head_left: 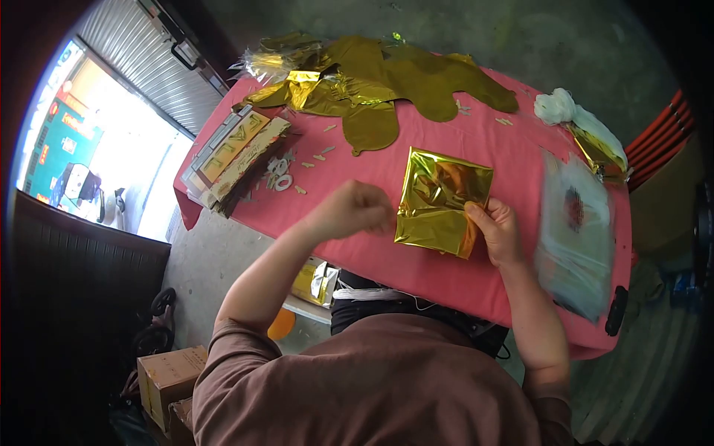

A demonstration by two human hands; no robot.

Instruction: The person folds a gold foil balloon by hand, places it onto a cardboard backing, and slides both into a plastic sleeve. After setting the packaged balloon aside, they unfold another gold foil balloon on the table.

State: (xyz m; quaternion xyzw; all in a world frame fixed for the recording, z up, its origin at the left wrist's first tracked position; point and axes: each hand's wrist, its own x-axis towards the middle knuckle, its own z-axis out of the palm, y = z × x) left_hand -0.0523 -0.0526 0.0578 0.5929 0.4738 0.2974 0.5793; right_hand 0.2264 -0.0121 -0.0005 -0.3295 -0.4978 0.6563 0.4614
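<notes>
"So, what stands at the left edge?"
"A stack of printed cards (pixel 239 157), angled close to the rim of the pink surface (pixel 513 156). Its large capitals are too blurred to read surely."
"And the left hand (pixel 358 208)?"
"Loosely curled, just left of the gold foil packet (pixel 440 204). Whether its fingers hold anything, I cannot tell. Loose gold foil shapes (pixel 428 83) spread along the far edge, with bare cloth between them and the packet."
"Which way does that packet run?"
"It's nearly square, over the near middle; its slightly longer axis runs near to far, far end leaning right."
"The right hand (pixel 497 229)?"
"Pinching the packet's right edge, thumb on top. Bare cloth separates it from the clear plastic bags (pixel 571 249) near the right edge."
</notes>
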